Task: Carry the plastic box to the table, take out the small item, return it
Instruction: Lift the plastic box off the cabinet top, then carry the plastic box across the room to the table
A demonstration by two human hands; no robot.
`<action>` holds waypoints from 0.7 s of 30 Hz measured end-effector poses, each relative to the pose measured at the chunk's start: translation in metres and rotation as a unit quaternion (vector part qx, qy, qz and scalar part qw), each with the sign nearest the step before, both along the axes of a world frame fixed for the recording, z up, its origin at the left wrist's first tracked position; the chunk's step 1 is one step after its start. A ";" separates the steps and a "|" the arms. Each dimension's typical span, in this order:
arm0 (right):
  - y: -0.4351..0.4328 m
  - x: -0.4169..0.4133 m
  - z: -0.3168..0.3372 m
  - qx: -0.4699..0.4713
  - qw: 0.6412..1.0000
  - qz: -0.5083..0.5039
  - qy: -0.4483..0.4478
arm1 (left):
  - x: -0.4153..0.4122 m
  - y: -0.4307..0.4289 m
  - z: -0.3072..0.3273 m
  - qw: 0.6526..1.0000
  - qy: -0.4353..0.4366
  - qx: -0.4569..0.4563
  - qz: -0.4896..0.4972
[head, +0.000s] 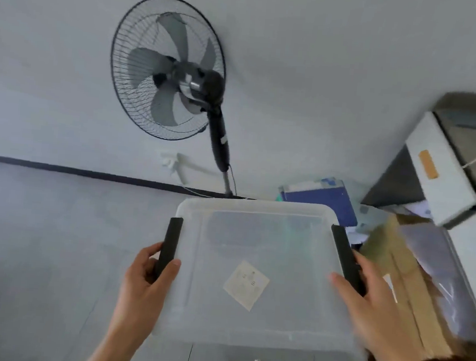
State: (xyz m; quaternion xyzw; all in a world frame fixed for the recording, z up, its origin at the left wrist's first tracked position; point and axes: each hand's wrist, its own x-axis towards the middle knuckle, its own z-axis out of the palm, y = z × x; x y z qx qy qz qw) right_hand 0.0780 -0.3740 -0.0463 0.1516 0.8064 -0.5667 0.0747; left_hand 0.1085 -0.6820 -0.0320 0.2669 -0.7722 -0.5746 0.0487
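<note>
- Since no worktop shows up anywhere in the view, this looks like the very start: the clear plastic box with a translucent lid [254, 271] is held up in the air over a grey floor, so the carry is probably only just underway.
- Nothing else seems done yet. The lid is on, the small item hasn't been taken out, and putting it back is obviously still to come.
- The small item looks to be the pale square plate, kind of like a wall socket face [246, 284], lying flat inside the box and showing through the lid, roughly mid-box and a bit toward the person.
- The left hand [144, 284] is wrapped around the black clip handle on the left edge [170, 246], thumb on the lid side, fingers curled round the outside.
- The right hand [370, 301] is on the black clip handle on the right edge [344, 261], thumb resting on the lid. It's a bit motion-blurred, so how tight that grip is, hard to say.
- So the box sits right between both hands, and the pale plate lies between them too, slightly nearer the right thumb.
- Around it: a black pedestal fan [168, 70] by the wall, and cardboard plus white boxes [433, 165] piled on the right, close to the right hand.
</note>
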 end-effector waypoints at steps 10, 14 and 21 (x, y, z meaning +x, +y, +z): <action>-0.185 -0.114 0.000 0.020 0.974 0.225 0.005 | 0.018 -0.144 -0.009 0.979 0.004 0.022 0.205; -0.256 -0.180 -0.011 0.008 0.955 0.295 0.010 | -0.007 -0.185 -0.017 0.959 0.010 0.014 0.282; -0.397 -0.285 -0.006 0.010 0.898 0.440 -0.001 | -0.047 -0.258 -0.008 0.914 0.015 0.013 0.404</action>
